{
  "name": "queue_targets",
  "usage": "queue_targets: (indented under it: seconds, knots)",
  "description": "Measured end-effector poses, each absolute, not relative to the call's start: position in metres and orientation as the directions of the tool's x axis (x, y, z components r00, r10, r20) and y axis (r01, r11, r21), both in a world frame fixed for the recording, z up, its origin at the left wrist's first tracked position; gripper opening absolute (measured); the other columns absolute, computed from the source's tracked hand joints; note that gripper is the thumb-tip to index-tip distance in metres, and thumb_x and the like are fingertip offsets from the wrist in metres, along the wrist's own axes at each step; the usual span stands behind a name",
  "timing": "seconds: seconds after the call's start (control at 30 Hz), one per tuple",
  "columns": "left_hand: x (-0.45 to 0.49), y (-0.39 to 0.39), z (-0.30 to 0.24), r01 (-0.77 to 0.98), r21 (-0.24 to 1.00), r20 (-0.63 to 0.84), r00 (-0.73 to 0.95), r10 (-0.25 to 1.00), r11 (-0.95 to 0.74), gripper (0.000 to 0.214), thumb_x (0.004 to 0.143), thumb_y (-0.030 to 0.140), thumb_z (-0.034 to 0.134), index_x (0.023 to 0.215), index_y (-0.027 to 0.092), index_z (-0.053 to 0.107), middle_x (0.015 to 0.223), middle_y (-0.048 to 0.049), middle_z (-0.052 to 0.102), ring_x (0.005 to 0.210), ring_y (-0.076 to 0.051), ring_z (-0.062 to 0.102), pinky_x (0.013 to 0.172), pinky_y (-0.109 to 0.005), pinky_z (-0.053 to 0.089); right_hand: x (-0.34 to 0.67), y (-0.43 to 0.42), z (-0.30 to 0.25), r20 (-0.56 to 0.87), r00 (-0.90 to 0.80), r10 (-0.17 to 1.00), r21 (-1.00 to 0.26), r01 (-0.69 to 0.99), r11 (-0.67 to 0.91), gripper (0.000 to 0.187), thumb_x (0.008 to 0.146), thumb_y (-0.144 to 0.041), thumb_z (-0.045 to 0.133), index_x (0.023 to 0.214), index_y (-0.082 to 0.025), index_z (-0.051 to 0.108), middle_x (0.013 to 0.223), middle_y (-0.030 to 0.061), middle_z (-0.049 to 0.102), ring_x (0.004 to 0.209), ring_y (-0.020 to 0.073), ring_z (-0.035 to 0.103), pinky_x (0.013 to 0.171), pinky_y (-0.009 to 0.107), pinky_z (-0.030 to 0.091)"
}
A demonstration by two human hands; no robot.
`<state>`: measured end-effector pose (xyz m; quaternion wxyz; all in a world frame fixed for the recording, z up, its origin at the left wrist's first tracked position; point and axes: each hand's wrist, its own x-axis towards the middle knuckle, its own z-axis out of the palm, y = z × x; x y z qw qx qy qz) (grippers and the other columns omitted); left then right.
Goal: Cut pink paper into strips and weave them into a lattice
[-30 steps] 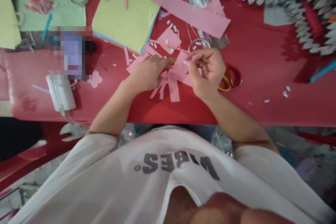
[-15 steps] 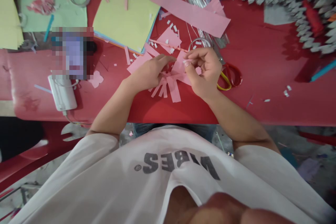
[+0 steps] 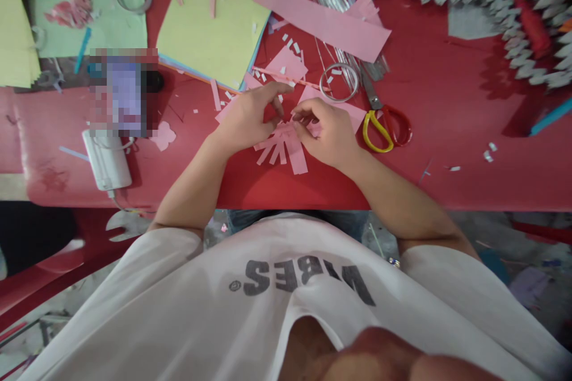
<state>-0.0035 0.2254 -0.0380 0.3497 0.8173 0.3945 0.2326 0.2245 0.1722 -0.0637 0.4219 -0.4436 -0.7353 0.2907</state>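
Observation:
My left hand (image 3: 248, 119) lies with curved, spread fingers over the edge of a fringed bunch of pink paper strips (image 3: 283, 155), holding nothing I can see. My right hand (image 3: 324, 134) is curled beside it, fingertips meeting at the centre of the strips. Whether those fingers pinch the paper, I cannot tell. A pink paper sheet (image 3: 333, 108) lies partly under my right hand. Scissors with yellow and red handles (image 3: 378, 128) rest just right of that hand. Small white paper bits (image 3: 290, 47) are scattered above my hands.
A red table (image 3: 447, 184) fills the view, its front edge close to my body. On it are a long pink paper strip (image 3: 322, 12), yellow-green paper sheets (image 3: 214, 18), a wire ring (image 3: 339, 82), a white device (image 3: 107, 161) and a grey paper chain (image 3: 504, 12).
My right hand has moved left and down from the pink sheet onto the strips, uncovering the scissors. My left hand's fingers have lifted and spread. The view has shifted slightly.

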Motion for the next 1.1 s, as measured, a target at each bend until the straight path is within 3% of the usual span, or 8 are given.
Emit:
queue_targets:
  seconds: [0.07, 0.17, 0.23, 0.37, 0.63, 0.87, 1.1]
  knots:
    - [-0.002, 0.226, -0.037, 0.434, 0.811, 0.115, 0.539, 0.834, -0.393, 0.051, 0.095, 0.028, 0.064, 0.145, 0.027, 0.057, 0.1, -0.0035, 0.075, 0.1, -0.022, 0.076, 0.102, -0.045, 0.061, 0.223, 0.172, -0.064, 0.383, -0.226, 0.896, -0.794, 0.414, 0.444, 0.025, 0.091, -0.021, 0.068, 0.115, -0.026, 0.065, 0.105, 0.0024, 0.078, 0.083, 0.0204, 0.073, 0.079, 0.039, 0.058]
    - [-0.001, 0.226, -0.035, 0.339, 0.9, 0.084, 0.486, 0.87, -0.276, 0.048, 0.097, 0.043, 0.065, 0.143, 0.03, 0.057, 0.098, -0.0044, 0.073, 0.094, -0.021, 0.077, 0.09, -0.044, 0.065, 0.223, 0.172, -0.059, 0.429, -0.127, 0.895, -0.818, 0.366, 0.444, 0.014, 0.096, -0.027, 0.068, 0.11, -0.027, 0.067, 0.102, 0.0013, 0.077, 0.081, 0.0186, 0.071, 0.075, 0.037, 0.058]
    - [-0.001, 0.224, -0.035, 0.275, 0.936, 0.054, 0.506, 0.861, -0.22, 0.049, 0.097, 0.05, 0.066, 0.142, 0.033, 0.059, 0.095, -0.0042, 0.072, 0.09, -0.021, 0.077, 0.084, -0.044, 0.066, 0.224, 0.172, -0.055, 0.467, -0.067, 0.881, -0.814, 0.355, 0.459, 0.007, 0.1, -0.032, 0.068, 0.105, -0.028, 0.069, 0.096, 0.0001, 0.076, 0.078, 0.0179, 0.07, 0.072, 0.036, 0.058]
    - [0.001, 0.216, -0.033, 0.203, 0.965, 0.014, 0.585, 0.811, -0.163, 0.055, 0.097, 0.057, 0.064, 0.146, 0.033, 0.06, 0.094, -0.0051, 0.072, 0.088, -0.023, 0.077, 0.082, -0.046, 0.067, 0.228, 0.171, -0.05, 0.516, -0.006, 0.857, -0.787, 0.392, 0.477, 0.011, 0.105, -0.038, 0.065, 0.105, -0.029, 0.071, 0.093, 0.0003, 0.075, 0.076, 0.0187, 0.068, 0.071, 0.038, 0.059]
    - [0.009, 0.205, -0.024, 0.139, 0.99, -0.073, 0.65, 0.757, -0.023, 0.058, 0.091, 0.047, 0.071, 0.147, 0.029, 0.066, 0.097, -0.0067, 0.077, 0.092, -0.025, 0.078, 0.077, -0.044, 0.068, 0.23, 0.172, -0.059, 0.601, -0.087, 0.795, -0.672, 0.485, 0.56, 0.02, 0.108, -0.03, 0.059, 0.123, -0.031, 0.073, 0.105, 0.0031, 0.076, 0.08, 0.0205, 0.069, 0.073, 0.041, 0.059]
    - [0.012, 0.203, -0.024, 0.132, 0.986, -0.01, 0.65, 0.76, -0.1, 0.049, 0.089, 0.035, 0.073, 0.138, 0.029, 0.072, 0.095, -0.0035, 0.075, 0.09, -0.021, 0.076, 0.079, -0.04, 0.066, 0.231, 0.174, -0.056, 0.517, -0.139, 0.845, -0.684, 0.527, 0.505, 0.008, 0.096, -0.021, 0.062, 0.097, -0.027, 0.067, 0.089, 0.001, 0.071, 0.072, 0.019, 0.064, 0.069, 0.039, 0.051]
    - [0.013, 0.201, -0.022, 0.174, 0.98, -0.035, 0.642, 0.766, -0.101, 0.052, 0.086, 0.029, 0.07, 0.137, 0.026, 0.071, 0.096, -0.0047, 0.074, 0.09, -0.021, 0.074, 0.075, -0.039, 0.064, 0.233, 0.18, -0.056, 0.441, -0.161, 0.883, -0.764, 0.449, 0.463, 0.013, 0.086, -0.016, 0.064, 0.092, -0.027, 0.06, 0.083, -0.0032, 0.066, 0.065, 0.0153, 0.06, 0.064, 0.035, 0.048]
